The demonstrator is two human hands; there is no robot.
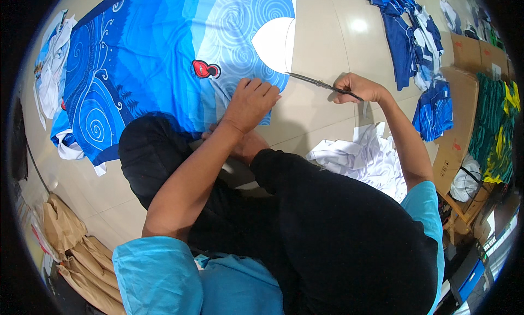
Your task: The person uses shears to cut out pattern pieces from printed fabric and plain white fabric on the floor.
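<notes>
the right hand (pixel 356 89) grips black scissors (pixel 315 81), their tips at the edge of the blue swirl-printed fabric (pixel 158 53) spread on the tiled floor (pixel 323 45), while the left hand (pixel 252 103) lies curled over that fabric, whether pinching it i cannot tell.

Single view: left head-worn fisheye, looking steeply down past the wearer's legs (pixel 338 233) at the tiled floor (pixel 322 37). Close range: left hand (pixel 252 103) at 12 o'clock, right hand (pixel 357 88) at 2; frame corners go black.
</notes>
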